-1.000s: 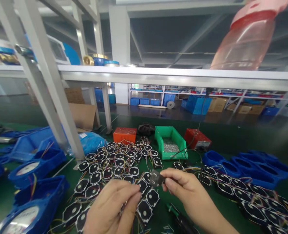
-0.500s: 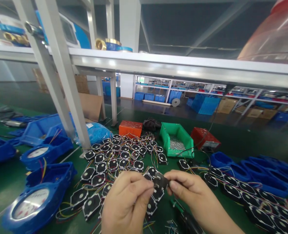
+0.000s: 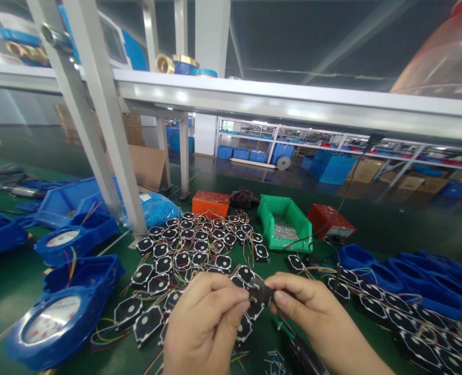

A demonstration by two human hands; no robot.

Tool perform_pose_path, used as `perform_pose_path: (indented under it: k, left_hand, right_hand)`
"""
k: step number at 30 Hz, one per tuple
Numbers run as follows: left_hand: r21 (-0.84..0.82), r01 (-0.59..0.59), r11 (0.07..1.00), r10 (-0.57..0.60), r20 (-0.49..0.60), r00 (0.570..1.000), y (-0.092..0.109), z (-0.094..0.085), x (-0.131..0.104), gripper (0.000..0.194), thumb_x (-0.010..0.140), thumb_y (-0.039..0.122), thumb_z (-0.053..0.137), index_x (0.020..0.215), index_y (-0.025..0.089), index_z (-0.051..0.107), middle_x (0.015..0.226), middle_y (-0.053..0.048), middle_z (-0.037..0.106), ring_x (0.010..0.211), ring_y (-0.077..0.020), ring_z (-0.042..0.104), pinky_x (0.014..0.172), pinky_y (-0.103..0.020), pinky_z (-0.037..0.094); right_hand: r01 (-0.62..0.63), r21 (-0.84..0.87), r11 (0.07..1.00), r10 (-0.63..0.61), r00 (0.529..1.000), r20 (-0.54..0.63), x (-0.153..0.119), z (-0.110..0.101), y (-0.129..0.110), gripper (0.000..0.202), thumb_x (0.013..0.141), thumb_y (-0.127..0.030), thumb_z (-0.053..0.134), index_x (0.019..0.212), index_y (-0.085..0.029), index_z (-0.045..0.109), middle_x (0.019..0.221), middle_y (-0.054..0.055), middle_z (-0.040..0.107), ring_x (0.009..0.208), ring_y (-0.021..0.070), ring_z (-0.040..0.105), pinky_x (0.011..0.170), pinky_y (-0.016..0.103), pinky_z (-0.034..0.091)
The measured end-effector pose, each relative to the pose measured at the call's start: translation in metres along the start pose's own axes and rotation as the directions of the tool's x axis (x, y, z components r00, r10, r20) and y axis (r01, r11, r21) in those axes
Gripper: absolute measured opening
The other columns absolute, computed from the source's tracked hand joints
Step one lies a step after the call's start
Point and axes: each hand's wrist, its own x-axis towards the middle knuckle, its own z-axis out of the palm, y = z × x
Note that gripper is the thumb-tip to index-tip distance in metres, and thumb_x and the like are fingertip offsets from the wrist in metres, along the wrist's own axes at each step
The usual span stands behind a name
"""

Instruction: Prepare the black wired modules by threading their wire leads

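A small dark piece with light, metallic-looking marks (image 3: 257, 294) is held between my two hands; its exact kind is unclear. My left hand (image 3: 209, 325) pinches its left edge with thumb and fingers. At its right end, my right hand (image 3: 307, 304) grips it between thumb and fingertips. Behind and below it lie black octagonal modules (image 3: 245, 273) with white edges and a pale round centre. A black and green handheld tool (image 3: 299, 349) lies beneath my right hand, partly hidden by it. Several screws (image 3: 273, 360) are scattered beside that tool.
Many wired modules (image 3: 201, 245) cover the middle of the green bench. Behind them stand an orange box (image 3: 210, 204), a green bin (image 3: 267, 229) of small metal parts and a red box (image 3: 328, 221). Blue meter housings (image 3: 39, 328) stand left; blue frames (image 3: 410, 281) lie right. A shelf (image 3: 254, 96) crosses above.
The dark piece has turned slightly between my fingers, so its metallic-looking marks show at another angle. Both hands keep their pinch in nearly the same place. The view has shifted a little.
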Motion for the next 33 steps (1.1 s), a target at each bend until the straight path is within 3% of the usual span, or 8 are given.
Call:
perform_pose_path:
  k: [23,33]
  left_hand:
    - [-0.001,-0.017,1.000,0.017,0.026,1.000,-0.0030,-0.0074,0.0045,0.011,0.073,0.007,0.054,0.079,0.016,0.058,0.073,-0.002,0.057,0.068,-0.0097,0.054,0.058,-0.021,0.047]
    - [0.005,-0.037,0.999,0.037,0.034,0.999,-0.0045,-0.0093,0.0049,0.012,0.073,0.007,0.054,0.080,0.016,0.059,0.073,-0.002,0.056,0.068,-0.0097,0.053,0.058,-0.021,0.046]
  right_hand:
    - [-0.053,0.075,0.996,0.053,0.999,0.001,0.0020,0.0042,-0.0007,0.023,0.077,-0.033,0.054,0.084,-0.013,0.062,0.066,0.003,0.054,0.063,0.0134,0.048,0.059,0.023,0.037]
    - [-0.024,-0.005,1.000,0.024,1.000,-0.003,0.0026,0.0047,-0.0033,0.022,0.078,-0.032,0.052,0.086,-0.014,0.061,0.068,0.003,0.055,0.065,0.0145,0.050,0.062,0.025,0.039]
